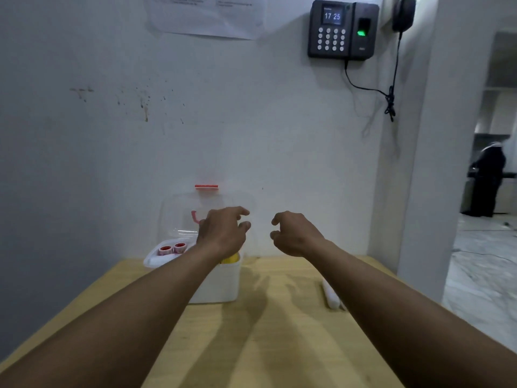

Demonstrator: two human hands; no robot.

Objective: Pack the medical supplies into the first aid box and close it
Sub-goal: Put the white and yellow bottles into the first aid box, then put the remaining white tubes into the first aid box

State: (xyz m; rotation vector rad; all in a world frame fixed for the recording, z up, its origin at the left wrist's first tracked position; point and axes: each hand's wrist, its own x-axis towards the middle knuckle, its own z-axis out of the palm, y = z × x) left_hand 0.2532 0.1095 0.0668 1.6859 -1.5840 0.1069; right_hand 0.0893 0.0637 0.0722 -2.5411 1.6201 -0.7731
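Observation:
A white first aid box (221,284) stands at the far edge of the wooden table against the wall. Its clear lid (179,214) is raised upright, with a red latch (206,186) on top. Two red-rimmed tape rolls (173,248) rest in a white tray at the box's left, and something yellow (230,258) shows inside. My left hand (223,233) hovers over the box with fingers curled and apart, holding nothing. To the right of the box, my right hand (293,233) hangs in the air, equally empty. A white item (331,296) lies on the table, partly hidden by my right forearm.
The wooden table (265,331) ends at the wall ahead and at a pillar on the right. A keypad device (342,29) with a dangling cable hangs on the wall. Through the doorway at right a person (488,180) stands far off.

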